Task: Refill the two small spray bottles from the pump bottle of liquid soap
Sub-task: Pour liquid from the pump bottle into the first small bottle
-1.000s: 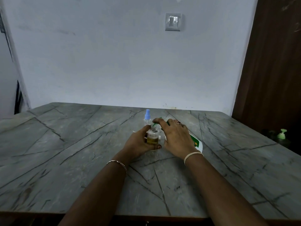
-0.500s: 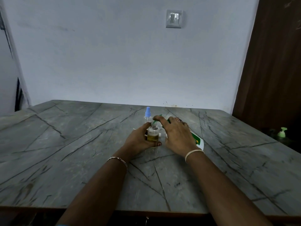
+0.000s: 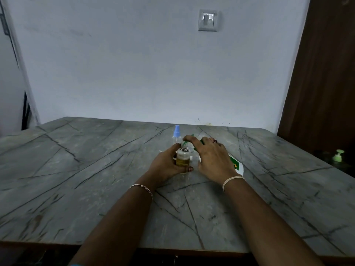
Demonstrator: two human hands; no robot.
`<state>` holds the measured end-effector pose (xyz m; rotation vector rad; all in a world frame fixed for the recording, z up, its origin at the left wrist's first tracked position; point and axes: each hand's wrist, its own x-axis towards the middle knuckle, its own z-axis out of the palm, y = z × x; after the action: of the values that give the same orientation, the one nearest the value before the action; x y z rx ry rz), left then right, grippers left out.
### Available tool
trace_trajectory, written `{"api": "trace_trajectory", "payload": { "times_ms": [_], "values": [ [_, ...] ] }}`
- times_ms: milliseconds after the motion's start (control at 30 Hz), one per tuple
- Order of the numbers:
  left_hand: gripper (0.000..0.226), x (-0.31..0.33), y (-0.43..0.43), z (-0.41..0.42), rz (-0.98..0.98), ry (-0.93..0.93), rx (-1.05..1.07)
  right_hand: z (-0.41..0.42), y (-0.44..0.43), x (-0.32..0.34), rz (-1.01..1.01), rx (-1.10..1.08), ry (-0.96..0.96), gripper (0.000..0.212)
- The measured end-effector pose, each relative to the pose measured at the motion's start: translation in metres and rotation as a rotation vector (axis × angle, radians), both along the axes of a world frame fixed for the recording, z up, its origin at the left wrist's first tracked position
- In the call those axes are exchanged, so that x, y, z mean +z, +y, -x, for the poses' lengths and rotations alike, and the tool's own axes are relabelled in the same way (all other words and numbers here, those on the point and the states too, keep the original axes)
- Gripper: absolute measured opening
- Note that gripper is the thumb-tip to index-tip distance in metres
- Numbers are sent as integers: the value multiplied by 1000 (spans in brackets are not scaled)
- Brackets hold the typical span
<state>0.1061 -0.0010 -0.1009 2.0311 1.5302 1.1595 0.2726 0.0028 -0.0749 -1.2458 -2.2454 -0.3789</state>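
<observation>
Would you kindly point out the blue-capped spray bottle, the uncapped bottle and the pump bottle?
blue-capped spray bottle [image 3: 177,133]: head view, blue cap.
uncapped bottle [image 3: 182,159]: head view, liquid-filled body.
pump bottle [image 3: 236,164]: head view, green-and-white label.

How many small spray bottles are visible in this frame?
2. The open bottle is gripped by the left hand; the blue-topped bottle stands just behind it, farther from the camera. Another could be hidden behind the right hand.
</observation>
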Motion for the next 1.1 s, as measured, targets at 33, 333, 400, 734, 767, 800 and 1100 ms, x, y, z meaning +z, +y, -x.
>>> {"api": "trace_trajectory", "payload": {
  "times_ms": [33,333,400,734,767,800,1100],
  "values": [
    [78,0,1,0,3,-2,1,1,0,1,8,4,6,74],
    [80,0,0,0,25,-12,-7,2,-1,2,4,8,15,72],
    [79,0,1,0,22,-7,-3,-1,-2,2,12,9,-7,76],
    [81,0,1,0,34,-7,-15,2,0,2,-4,-2,10,72],
    [81,0,1,0,34,-6,-13,3,0,2,-5,0,18,71],
    [79,-1,2,0,30,-7,-12,4,0,2,-13,3,26,70],
    [72,0,1,0,26,-40,-17,-4,0,0,-15,15,-10,75]
  ]
}}
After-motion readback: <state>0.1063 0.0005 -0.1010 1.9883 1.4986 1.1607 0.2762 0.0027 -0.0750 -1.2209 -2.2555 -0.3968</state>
